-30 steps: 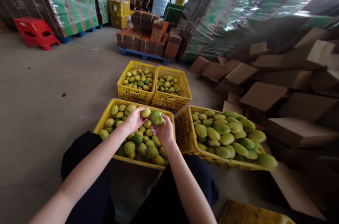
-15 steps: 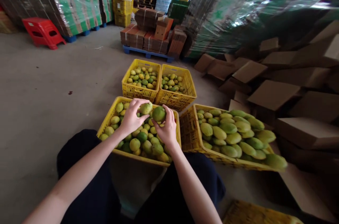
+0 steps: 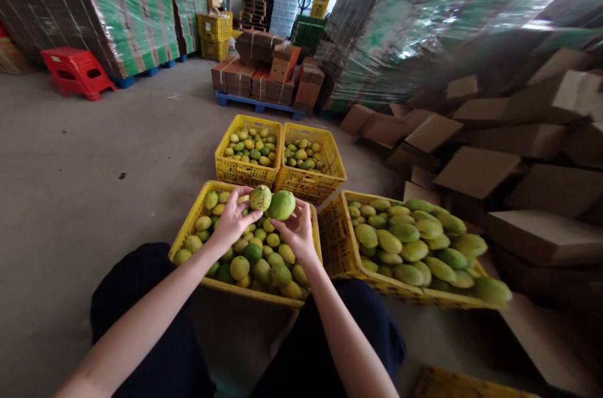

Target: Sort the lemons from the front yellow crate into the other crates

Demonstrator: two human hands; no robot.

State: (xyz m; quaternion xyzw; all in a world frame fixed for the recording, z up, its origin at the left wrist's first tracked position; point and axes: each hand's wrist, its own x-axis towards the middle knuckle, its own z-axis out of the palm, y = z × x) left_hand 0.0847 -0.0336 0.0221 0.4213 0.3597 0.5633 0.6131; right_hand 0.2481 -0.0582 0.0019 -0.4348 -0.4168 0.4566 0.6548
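Note:
My left hand [image 3: 232, 220] grips a small yellow-green fruit [image 3: 260, 197] at its fingertips. Right beside it, my right hand [image 3: 298, 230] holds a larger, greener fruit [image 3: 282, 204]. The two fruits touch, both lifted just above the near yellow crate [image 3: 188, 226], which is full of similar round yellow and green fruits. My knees in dark trousers frame the crate's front edge.
A yellow crate [image 3: 335, 241] of larger oblong green mangoes sits to the right. Two more yellow crates [image 3: 245, 171] of small fruit stand behind. Flattened cardboard boxes [image 3: 475, 169] pile up at right. Wrapped pallets, a red stool [image 3: 78, 71] and bare concrete floor lie to the left.
Both hands have lifted their fruits a little higher above the crate and brought them side by side. The camera view has shifted slightly.

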